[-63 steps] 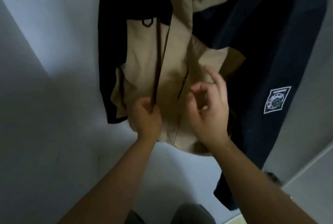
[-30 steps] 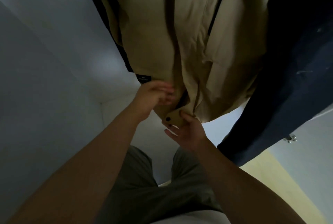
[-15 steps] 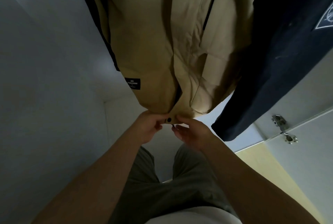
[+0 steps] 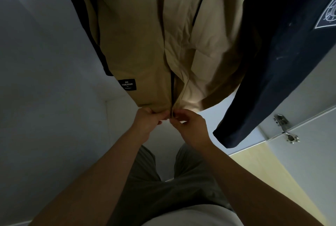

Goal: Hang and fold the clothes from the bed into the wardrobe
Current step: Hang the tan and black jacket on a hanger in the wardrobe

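- Both hands meet at the bottom hem of the tan jacket [image 4: 145, 35]. The left hand [image 4: 148, 121] pinches the hem on its side of the dark zipper [image 4: 172, 87] and the right hand [image 4: 190, 125] pinches the other, fingertips nearly touching.
- Two seconds ago they worked higher on the front panels. Since then they have dropped to the hem and drawn the two fronts together.
- The jacket hangs inside the wardrobe, against a navy garment [image 4: 283, 62] on its right; its hanger is out of view.
- Probably the zipper ends are being mated, though the pin is too small to see. Hanging looks done and closing remains.
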Tool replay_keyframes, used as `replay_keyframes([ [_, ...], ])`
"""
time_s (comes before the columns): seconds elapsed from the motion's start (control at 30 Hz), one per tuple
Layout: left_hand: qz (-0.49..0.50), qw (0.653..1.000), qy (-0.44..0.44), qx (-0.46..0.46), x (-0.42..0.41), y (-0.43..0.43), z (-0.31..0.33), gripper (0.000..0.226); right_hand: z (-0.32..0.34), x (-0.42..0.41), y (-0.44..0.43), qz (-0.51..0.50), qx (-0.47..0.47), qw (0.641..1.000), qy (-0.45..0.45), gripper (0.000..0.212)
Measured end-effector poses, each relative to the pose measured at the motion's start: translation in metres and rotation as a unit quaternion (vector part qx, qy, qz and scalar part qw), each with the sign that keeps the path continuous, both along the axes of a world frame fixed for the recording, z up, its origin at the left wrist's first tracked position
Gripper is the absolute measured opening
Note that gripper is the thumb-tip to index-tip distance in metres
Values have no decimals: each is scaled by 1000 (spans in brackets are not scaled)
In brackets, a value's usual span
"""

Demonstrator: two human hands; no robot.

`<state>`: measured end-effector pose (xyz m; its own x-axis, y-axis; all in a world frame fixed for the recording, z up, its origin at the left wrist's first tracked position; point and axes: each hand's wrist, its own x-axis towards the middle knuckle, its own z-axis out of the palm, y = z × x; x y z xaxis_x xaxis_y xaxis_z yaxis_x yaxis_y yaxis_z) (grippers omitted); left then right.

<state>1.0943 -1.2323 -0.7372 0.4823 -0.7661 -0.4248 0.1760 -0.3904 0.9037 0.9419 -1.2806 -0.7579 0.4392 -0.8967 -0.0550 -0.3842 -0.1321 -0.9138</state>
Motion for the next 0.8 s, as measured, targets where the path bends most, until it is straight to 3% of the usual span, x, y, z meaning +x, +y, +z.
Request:
replay_keyframes([
  [0.13,6,1000,21,-17,0,1,1,4,2,0,1,-16,-43,999,19,23],
  [0.43,33,999,38,-17,-4,-2,5,6,8,0,-2,-48,-10,999,8,18],
  [0.6,33,999,29,-23,-6,-2,7,27,12,2,9,-45,-57,997,20,19],
  [0.8,24,998,31,-40,-16,-1,7,25,9,7,19,-54,31,998,-5,27],
])
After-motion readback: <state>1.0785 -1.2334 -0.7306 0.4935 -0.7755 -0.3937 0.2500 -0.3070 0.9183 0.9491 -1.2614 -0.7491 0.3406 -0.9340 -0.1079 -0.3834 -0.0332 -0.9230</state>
